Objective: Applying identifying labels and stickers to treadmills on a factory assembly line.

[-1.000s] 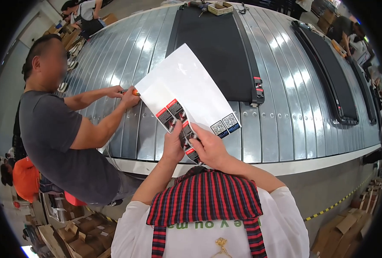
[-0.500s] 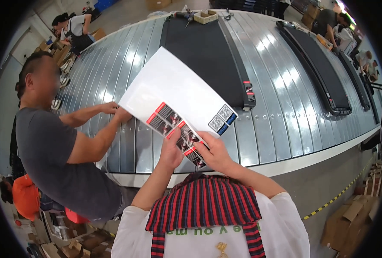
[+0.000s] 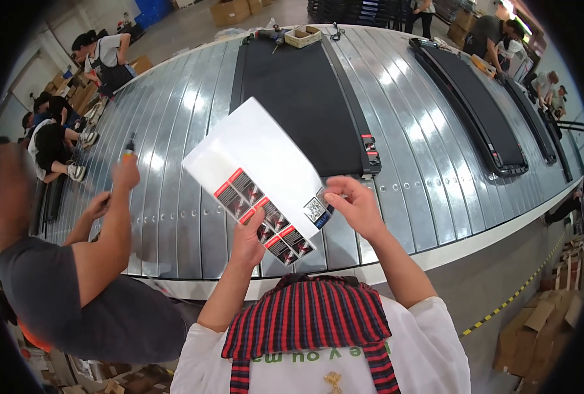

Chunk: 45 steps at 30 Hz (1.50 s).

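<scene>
The large white rectangular sheet is held up in front of the person by the left hand, which is closed round the sheet's lower left edge, thumb on the near face and the other fingers hidden behind. Just beside that thumb, a block of red, black and grey printed labels is carried on the sheet. By the right hand, half curled, the sheet's right edge is met with thumb and fingertips, close to a square black-and-white coded label; whether anything is pinched there cannot be told. Beyond both hands, a long flat black panel is laid on a silver slatted metal table. Well to the left of the left hand, an upright dark-tipped hand tool is gripped by a co-worker in a dark grey shirt.
</scene>
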Tool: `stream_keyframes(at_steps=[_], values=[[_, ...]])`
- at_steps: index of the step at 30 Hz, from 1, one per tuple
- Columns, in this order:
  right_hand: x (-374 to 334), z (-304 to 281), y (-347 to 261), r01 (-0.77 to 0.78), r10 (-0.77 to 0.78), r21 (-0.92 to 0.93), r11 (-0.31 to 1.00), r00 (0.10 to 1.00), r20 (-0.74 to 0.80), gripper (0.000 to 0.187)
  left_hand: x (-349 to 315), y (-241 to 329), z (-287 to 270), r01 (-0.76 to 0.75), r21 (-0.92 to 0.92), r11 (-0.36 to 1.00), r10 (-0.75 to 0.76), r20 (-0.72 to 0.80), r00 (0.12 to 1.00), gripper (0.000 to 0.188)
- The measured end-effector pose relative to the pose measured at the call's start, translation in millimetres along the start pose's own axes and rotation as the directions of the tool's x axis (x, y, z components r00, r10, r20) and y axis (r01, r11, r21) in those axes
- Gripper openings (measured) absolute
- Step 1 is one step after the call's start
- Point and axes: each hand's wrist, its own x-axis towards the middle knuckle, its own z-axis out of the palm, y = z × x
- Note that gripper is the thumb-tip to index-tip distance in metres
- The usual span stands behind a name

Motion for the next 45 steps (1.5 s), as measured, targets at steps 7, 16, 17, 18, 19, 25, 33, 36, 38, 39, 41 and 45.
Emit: stream_keyframes(at_steps=[7, 16, 17, 18, 19, 25, 33, 36, 38, 39, 41, 45], values=[[6.3, 6.2, 8.7, 0.073, -0.082, -0.256, 0.964, 0.996, -0.024, 0.032, 2.0, 6.1, 6.8, -0.074, 0.088, 0.993, 0.074, 0.005, 0.997, 0.034], [19.9, 23.9, 15.2, -0.241, 0.232, 0.352, 0.904, 0.970, 0.070, 0.013, 4.2, 5.1, -0.2, -0.005, 0.064, 0.998, 0.003, 0.022, 1.000, 0.034], [19.9, 29.1, 14.6, -0.235, 0.224, 0.354, 0.905, 0.972, 0.073, 0.013, 0.5, 1.6, 2.9, -0.012, 0.056, 0.998, 0.011, 0.015, 1.000, 0.035], [14.2, 35.9, 15.9, -0.215, 0.212, 0.314, 0.925, 0.976, 0.046, 0.013, -3.9, -5.9, 1.4, -0.041, 0.054, 0.998, 0.040, 0.012, 0.999, 0.038], [13.2, 41.0, 17.8, -0.193, 0.195, 0.274, 0.942, 0.981, 0.018, 0.012, -3.8, -7.5, 0.3, 0.019, 0.003, 1.000, -0.019, 0.021, 1.000, 0.039], [27.2, 51.4, -6.0, 0.371, -0.457, -0.501, 0.782, 0.888, -0.057, 0.034, -16.8, 17.9, -2.7, -0.068, -0.011, 0.998, 0.068, 0.047, 0.997, 0.043], [-2.4, 62.4, 2.4, -0.027, -0.038, 0.171, 0.985, 0.931, 0.363, 0.017, -29.4, 1.0, 2.5, -0.010, -0.026, 1.000, 0.014, 0.135, 0.991, 0.027], [1.1, 65.6, 0.3, -0.115, -0.009, 0.253, 0.961, 0.897, 0.441, 0.018, -42.1, 11.6, 5.5, -0.058, -0.002, 0.998, 0.058, 0.085, 0.995, 0.025], [4.4, 67.3, 1.7, -0.164, 0.029, 0.241, 0.956, 0.876, 0.481, 0.019, -46.1, 12.0, 9.4, -0.087, 0.019, 0.996, 0.086, 0.030, 0.996, 0.023], [7.0, 69.1, -0.6, -0.158, 0.017, 0.245, 0.956, 0.869, 0.494, 0.019, -45.3, 10.3, 8.5, -0.104, 0.018, 0.994, 0.104, 0.021, 0.994, 0.023], [8.9, 70.5, -5.3, -0.288, 0.071, 0.288, 0.913, 0.809, 0.584, 0.019, -44.6, 4.7, 4.4, -0.132, 0.068, 0.989, 0.134, -0.033, 0.990, 0.022], [15.1, 73.7, 2.8, -0.353, 0.130, 0.241, 0.904, 0.764, 0.632, 0.016, -46.6, 0.7, 2.1, -0.095, 0.073, 0.993, 0.101, -0.083, 0.991, 0.022]])
